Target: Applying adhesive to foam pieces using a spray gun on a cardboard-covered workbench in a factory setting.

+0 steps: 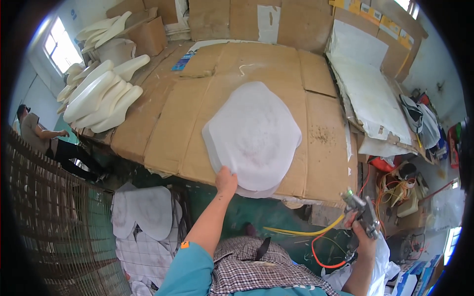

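2 hands are seen at a cardboard-covered table [168, 123]. The left hand [226, 180] is placed on the near edge of a white foam pad [254, 133], which lies flat at the centre of the table with its near edge overhanging; the fingers are closed on that edge. The right hand [364, 240] is held off the table's near right corner, its fingers clamped around a metal spray gun [363, 209]. A yellow hose [301, 231] and a red hose [326, 261] are attached below the gun. Stacked white foam shapes [101, 93] are kept at the table's left end.
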A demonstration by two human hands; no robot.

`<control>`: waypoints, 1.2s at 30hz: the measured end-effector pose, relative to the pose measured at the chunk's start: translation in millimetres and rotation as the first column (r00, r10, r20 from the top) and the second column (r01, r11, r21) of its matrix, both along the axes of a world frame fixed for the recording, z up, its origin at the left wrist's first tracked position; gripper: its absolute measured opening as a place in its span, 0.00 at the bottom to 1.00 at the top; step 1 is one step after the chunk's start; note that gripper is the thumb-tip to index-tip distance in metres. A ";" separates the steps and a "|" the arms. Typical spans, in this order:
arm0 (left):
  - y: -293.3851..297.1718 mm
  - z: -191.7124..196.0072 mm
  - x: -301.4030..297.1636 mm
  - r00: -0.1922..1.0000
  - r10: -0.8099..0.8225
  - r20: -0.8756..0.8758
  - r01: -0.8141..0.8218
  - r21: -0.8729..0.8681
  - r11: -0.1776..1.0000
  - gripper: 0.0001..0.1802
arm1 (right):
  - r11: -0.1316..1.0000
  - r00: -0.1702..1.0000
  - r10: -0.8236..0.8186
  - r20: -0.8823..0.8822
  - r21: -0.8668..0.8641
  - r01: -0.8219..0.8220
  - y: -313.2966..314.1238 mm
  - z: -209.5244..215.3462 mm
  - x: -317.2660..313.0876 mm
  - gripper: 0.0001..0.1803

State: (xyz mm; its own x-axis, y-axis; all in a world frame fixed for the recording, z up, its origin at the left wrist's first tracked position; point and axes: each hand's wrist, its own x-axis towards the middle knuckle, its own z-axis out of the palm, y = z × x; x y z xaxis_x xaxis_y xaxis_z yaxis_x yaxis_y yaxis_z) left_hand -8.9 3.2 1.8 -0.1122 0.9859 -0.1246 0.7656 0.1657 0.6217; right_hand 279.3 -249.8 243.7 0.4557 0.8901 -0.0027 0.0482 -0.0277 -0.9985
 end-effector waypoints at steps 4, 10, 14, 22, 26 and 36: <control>7.6 -6.9 -0.9 1.000 0.012 -0.004 -0.012 0.017 1.000 0.09 | 0.973 0.971 0.230 -0.063 -0.017 -0.231 -16.4 3.0 -5.7 0.24; 10.1 6.3 -1.3 1.000 0.006 -0.012 -0.007 -0.058 0.998 0.08 | 1.000 1.000 -0.001 0.011 0.013 0.001 -14.8 4.5 -2.7 0.24; 10.1 9.7 1.2 0.924 0.152 0.352 -0.121 -0.111 0.987 0.07 | 0.992 0.995 -0.071 0.073 -0.101 0.078 -32.4 18.0 1.9 0.27; -3.0 -5.9 21.1 0.152 0.547 0.823 -0.121 -0.534 0.837 0.19 | 1.000 0.995 0.006 -0.100 -0.004 -0.006 -15.8 -5.3 -9.0 0.27; 3.9 33.0 30.9 -0.012 0.336 0.942 0.023 -0.335 0.942 0.24 | 0.993 0.993 0.117 0.003 -0.025 -0.117 -14.4 -4.4 -16.5 0.19; 8.3 222.6 -128.1 -0.411 -0.392 0.823 -0.121 0.377 0.918 0.30 | 0.983 0.983 0.169 -0.066 -0.062 -0.173 -41.5 19.0 -25.7 0.31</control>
State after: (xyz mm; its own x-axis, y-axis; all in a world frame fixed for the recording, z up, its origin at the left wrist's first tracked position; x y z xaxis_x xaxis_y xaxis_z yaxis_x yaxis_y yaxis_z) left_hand -137.1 11.4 224.3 0.0393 0.9423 0.3325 -0.8964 -0.1138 0.4285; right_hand 253.5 -291.3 262.6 0.2938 0.9519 -0.0876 -0.0018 -0.0911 -0.9958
